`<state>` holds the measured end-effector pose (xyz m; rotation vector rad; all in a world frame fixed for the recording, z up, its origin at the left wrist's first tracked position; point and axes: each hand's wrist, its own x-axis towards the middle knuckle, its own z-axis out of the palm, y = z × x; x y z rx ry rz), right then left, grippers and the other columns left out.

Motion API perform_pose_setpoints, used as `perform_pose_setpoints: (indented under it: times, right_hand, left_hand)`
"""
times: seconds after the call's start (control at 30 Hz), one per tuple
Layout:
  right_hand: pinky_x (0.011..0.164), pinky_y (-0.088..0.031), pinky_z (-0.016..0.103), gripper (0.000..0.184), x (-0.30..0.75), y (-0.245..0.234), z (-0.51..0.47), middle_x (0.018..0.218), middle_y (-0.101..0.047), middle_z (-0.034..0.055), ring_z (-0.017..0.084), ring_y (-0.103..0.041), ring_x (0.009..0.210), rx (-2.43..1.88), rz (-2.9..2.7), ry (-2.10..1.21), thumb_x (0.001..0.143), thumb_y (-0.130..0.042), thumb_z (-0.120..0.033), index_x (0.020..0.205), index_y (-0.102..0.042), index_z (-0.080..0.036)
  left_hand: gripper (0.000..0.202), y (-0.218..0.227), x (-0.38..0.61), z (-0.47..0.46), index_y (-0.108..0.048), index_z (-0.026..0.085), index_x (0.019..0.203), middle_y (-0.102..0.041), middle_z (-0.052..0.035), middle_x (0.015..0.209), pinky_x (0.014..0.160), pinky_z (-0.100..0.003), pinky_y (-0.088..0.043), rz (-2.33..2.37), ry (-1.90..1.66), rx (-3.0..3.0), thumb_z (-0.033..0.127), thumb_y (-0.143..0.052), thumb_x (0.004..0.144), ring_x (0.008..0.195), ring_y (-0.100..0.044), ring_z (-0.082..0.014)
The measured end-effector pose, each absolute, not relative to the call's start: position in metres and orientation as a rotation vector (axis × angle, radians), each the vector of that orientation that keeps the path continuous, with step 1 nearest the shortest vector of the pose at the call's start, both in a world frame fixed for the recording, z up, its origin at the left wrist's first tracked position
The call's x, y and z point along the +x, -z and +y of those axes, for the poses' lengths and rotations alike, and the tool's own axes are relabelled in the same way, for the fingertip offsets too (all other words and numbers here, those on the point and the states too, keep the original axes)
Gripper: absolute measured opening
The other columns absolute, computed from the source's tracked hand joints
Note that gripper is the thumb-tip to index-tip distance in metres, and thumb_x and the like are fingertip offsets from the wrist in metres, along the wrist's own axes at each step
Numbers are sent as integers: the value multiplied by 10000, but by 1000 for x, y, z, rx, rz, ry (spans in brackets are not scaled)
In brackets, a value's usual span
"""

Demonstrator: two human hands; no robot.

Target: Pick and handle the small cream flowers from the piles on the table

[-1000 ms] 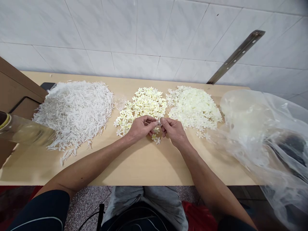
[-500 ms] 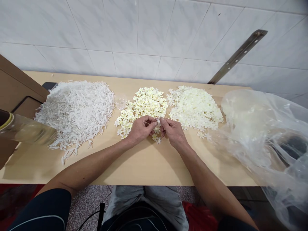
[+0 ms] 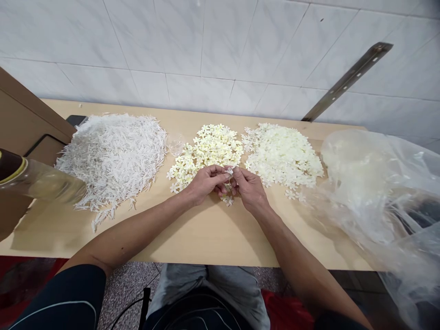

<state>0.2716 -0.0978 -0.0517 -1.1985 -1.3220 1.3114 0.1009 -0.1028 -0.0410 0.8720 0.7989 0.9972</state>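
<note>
In the head view, both hands meet above the middle of the desk (image 3: 206, 238), between its near and far edges and just in front of the central pile of yellow-centred flowers (image 3: 216, 146). The left hand (image 3: 202, 185) has its thumb and forefinger brought together on a small white flower (image 3: 229, 171), its other fingers curled beneath. The right hand (image 3: 252, 190) is bent in close on the other side, thumb tip beside the same flower; the piece is tiny and partly covered, so I cannot tell how tightly those fingers close or whether they grip it too. One loose flower (image 3: 228, 200) lies just below the hands, nearer the front edge. Toward the desk's left end spreads a heap of thin white stems (image 3: 120, 156); right of centre lies a pile of paler flowers (image 3: 283, 156), and a clear plastic bag (image 3: 364, 178) covers the near right corner
</note>
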Motion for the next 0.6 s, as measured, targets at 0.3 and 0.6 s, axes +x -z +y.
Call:
perform_pose_setpoints:
  times: [0.3,0.6]
  right_hand:
    - [463,-412,271,426,271,53,-96,619,-514,-42,121,-449,494,-1150,-1241,-1348,831,-788,-640,916,-703,-232]
    - [471,-397,261,386,271,50,-96,632,-471,-36,120,-420,537,-1061,-1170,-1284,844,-808,-586,800,-651,-237]
  left_hand:
    - [329,49,100,-100,-659,138,831,-667,-22,716,492,-206,-494,866,-1019,921,396,-858,788,551,-648,-109]
    - [256,56,102,-100,-634,147,816,-661,-29,597,513,-210,-516,959,-995,1055,359,-756,894,500,-634,-118]
